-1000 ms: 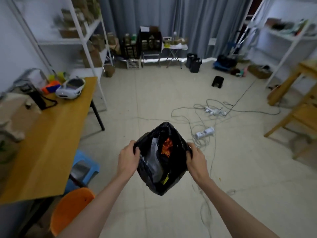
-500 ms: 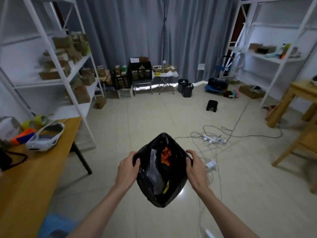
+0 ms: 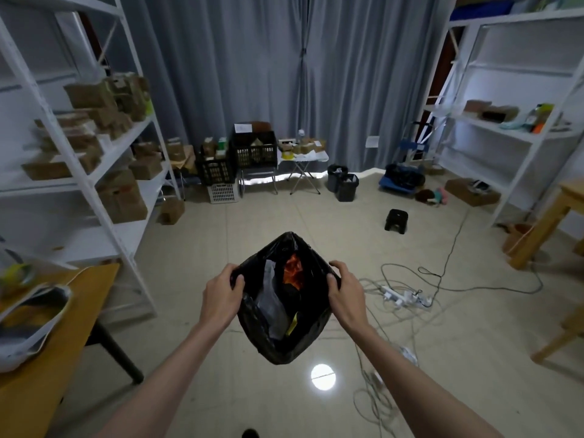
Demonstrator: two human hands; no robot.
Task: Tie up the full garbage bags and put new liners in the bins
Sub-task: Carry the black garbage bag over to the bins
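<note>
Your left hand grips the left rim of the black garbage bag, fingers curled over the edge; your right hand grips the right rim the same way. The bag hangs open between them above the tiled floor, with an orange wrapper and clear plastic inside. Two black bins stand far off by the curtain, beside a folding table. A wooden counter sits near left.

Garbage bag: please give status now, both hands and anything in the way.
Left hand and right hand grip garbage bag rim. Bag open, untied, trash inside. Cables on floor at right.
</note>
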